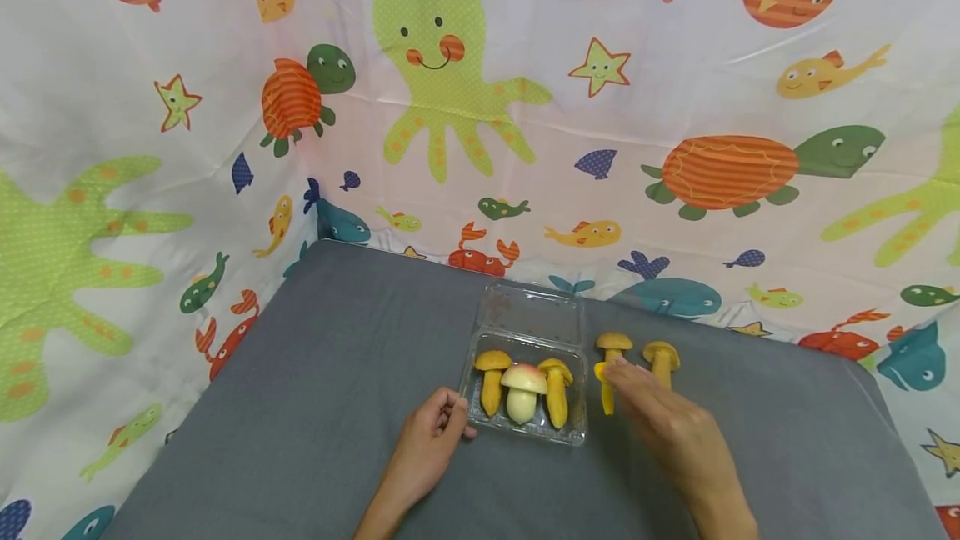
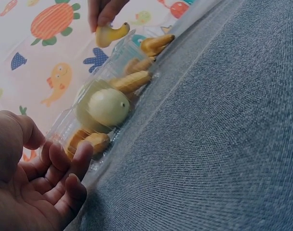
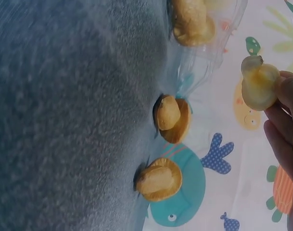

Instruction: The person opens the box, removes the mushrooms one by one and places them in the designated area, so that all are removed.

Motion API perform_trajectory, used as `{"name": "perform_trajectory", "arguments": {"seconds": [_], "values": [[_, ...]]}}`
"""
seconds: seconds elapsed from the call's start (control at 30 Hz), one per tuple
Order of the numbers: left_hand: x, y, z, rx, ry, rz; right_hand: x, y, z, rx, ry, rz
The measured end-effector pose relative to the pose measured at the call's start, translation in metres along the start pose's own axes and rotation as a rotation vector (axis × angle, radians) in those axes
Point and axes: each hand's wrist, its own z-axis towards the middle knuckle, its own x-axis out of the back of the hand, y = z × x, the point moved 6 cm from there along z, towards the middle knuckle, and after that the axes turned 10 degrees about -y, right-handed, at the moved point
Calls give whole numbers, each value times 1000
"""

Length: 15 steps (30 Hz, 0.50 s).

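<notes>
My left hand pinches the left edge of a clear plastic clamshell box between thumb and curled fingers. Inside lie three toy mushrooms: a pale one with a reddish cap in the middle, a yellow-brown one at its left and another at its right. To the right of the box, my right hand holds a yellow toy mushroom by its cap, raised above the table with the stem pointing down. Beyond this hand, two brown mushrooms lie on the table.
The box's hinged lid is folded back, away from me. Grey cloth covers the table. Behind and at the left hangs a white curtain printed with sea animals, meeting the table's far edge just beyond the lid.
</notes>
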Motion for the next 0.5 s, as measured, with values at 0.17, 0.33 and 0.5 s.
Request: {"name": "perform_trajectory", "arguments": {"seconds": [0.17, 0.33, 0.5], "values": [[0, 0, 0, 3, -7, -1, 2, 4, -3, -17, -7, -8], [0, 1, -1, 1, -14, 0, 1, 15, -8, -75, -40, -5], [0, -1, 0, 1, -20, 5, 5, 23, -13, -71, 50, -27]]}}
